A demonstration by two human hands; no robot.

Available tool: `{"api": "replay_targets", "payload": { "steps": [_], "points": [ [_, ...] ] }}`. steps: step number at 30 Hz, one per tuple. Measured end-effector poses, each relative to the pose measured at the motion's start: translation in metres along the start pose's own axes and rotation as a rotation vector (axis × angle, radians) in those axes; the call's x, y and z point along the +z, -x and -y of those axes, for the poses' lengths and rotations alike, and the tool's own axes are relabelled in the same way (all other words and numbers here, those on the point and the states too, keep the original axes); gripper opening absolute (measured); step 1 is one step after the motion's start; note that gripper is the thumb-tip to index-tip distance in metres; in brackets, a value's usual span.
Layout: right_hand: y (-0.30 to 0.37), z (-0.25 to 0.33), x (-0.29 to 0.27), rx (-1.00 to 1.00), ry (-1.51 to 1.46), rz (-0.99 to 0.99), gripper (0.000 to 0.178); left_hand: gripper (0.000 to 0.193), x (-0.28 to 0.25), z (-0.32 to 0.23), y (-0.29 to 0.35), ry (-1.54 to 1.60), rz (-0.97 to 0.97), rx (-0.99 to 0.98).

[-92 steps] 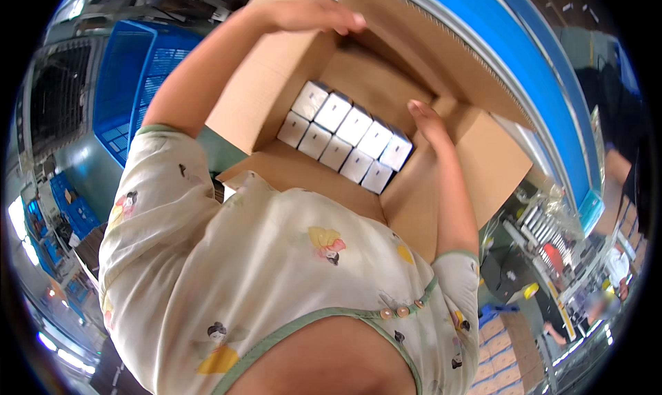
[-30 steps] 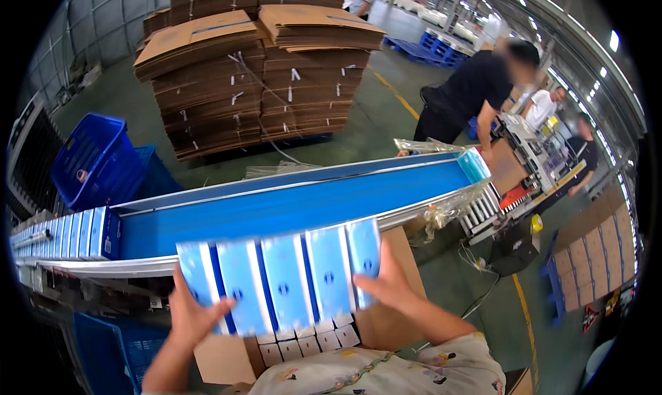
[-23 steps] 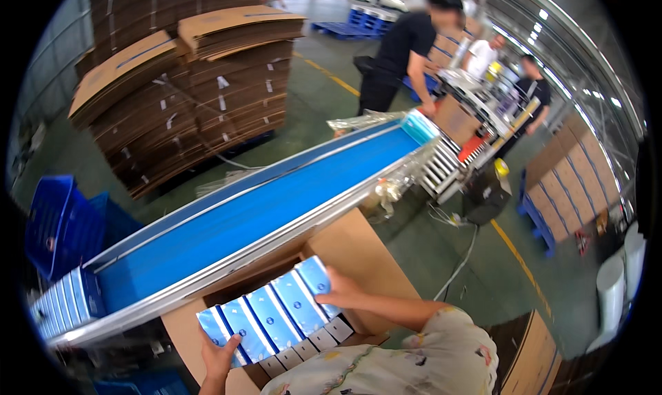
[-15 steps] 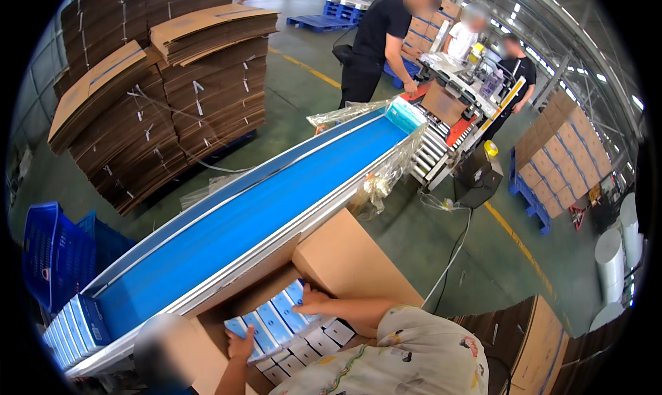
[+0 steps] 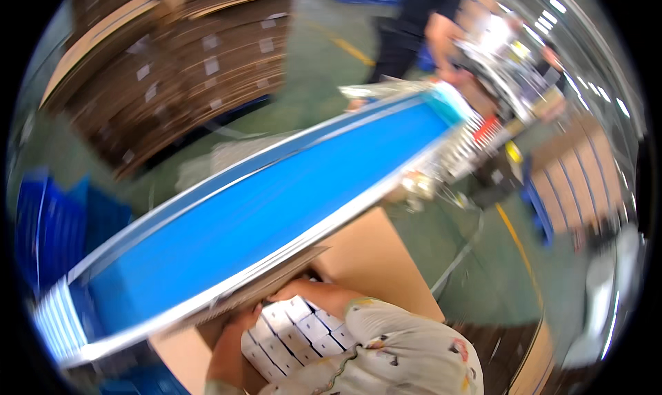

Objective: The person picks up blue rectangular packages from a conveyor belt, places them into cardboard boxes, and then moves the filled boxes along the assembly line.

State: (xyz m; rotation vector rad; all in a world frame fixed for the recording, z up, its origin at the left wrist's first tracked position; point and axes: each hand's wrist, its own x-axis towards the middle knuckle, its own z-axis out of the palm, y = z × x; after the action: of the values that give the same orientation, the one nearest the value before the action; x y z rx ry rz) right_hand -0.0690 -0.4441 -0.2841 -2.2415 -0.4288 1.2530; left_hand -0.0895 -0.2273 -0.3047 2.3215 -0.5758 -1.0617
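An open brown carton (image 5: 376, 257) stands against the near side of the conveyor. Inside it are several rows of small white-ended boxes (image 5: 283, 343), packed upright side by side. My left hand (image 5: 247, 317) is at the far left corner of these boxes, fingers curled against them. My right hand (image 5: 293, 291) reaches across the far row, its bent fingers on the far edge of the boxes. Both hands are close together, and blur and the carton wall hide part of the fingers.
A blue conveyor belt (image 5: 269, 195) runs diagonally past the carton. A row of blue-and-white boxes (image 5: 58, 322) sits at its lower left end. Blue crates (image 5: 45, 229), stacked flat cardboard (image 5: 207, 64) and a pallet of cartons (image 5: 579, 178) stand around. A person in black (image 5: 424, 23) stands at the far end.
Both hands have moved to the carton's far side and drawn together. The blue faces of the boxes they held no longer show; white ends face up. The view has shifted and blurred.
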Motion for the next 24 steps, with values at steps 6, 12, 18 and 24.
{"api": "replay_targets", "payload": {
  "steps": [6,12,18,24],
  "points": [
    [0.003,-0.040,0.028,0.153,0.100,-0.209,0.056,0.056,-0.173,-0.130,0.114,0.170,0.280,0.246],
    [0.074,0.004,0.020,-0.090,-0.051,-0.391,0.037,0.039,-0.266,-0.057,0.274,0.491,-1.111,0.026],
    [0.122,0.022,0.025,-0.035,0.003,-0.278,0.038,0.058,-0.279,0.065,0.282,-0.309,-1.514,-0.771],
    [0.158,0.044,0.023,0.006,-0.075,-0.377,0.036,0.041,-0.310,0.035,0.283,-0.373,-1.341,-0.671]
  ]
}}
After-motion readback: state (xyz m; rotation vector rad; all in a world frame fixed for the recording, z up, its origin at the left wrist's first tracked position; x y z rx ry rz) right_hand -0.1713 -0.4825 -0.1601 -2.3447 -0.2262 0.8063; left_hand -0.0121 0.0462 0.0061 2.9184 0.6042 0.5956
